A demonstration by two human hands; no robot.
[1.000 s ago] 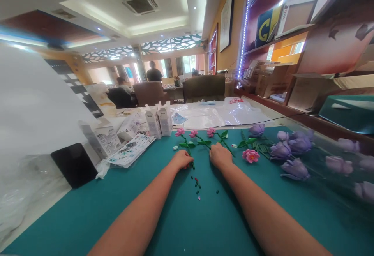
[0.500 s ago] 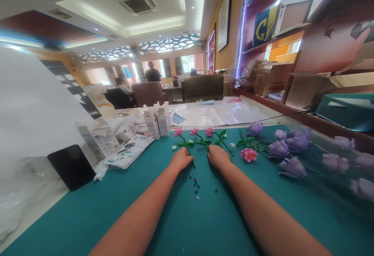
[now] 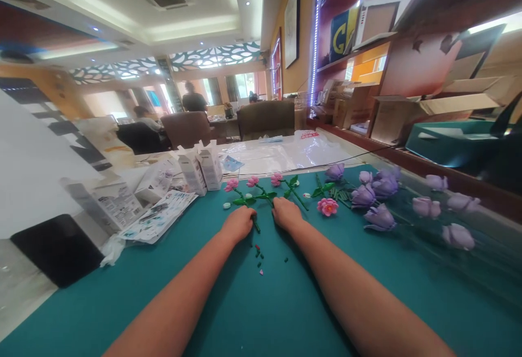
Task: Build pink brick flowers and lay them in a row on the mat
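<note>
My left hand (image 3: 240,223) is closed around the green stem of the leftmost pink toy flower (image 3: 231,185), whose stem end (image 3: 256,226) sticks out past my fingers. My right hand (image 3: 287,213) has its fingers closed at the lower end of the middle pink flower (image 3: 252,181), partly hiding that stem. Just beyond my right hand lies a third pink flower (image 3: 277,179) with green leaves. Small green pieces (image 3: 258,254) and a tiny pink piece (image 3: 261,273) are scattered on the teal mat (image 3: 269,319) between my forearms.
To the right lie an open pink flower (image 3: 327,207) and several purple flowers (image 3: 380,218), some under clear film. White cartons (image 3: 210,167), printed sheets (image 3: 161,218) and a black tablet-like slab (image 3: 57,243) stand or lie left. Open boxes (image 3: 397,118) fill the right shelf. People sit or stand far back.
My view has swung to the right, so the scene sits further left. Both hands keep their hold on the flower stems, with only slight movement against the mat.
</note>
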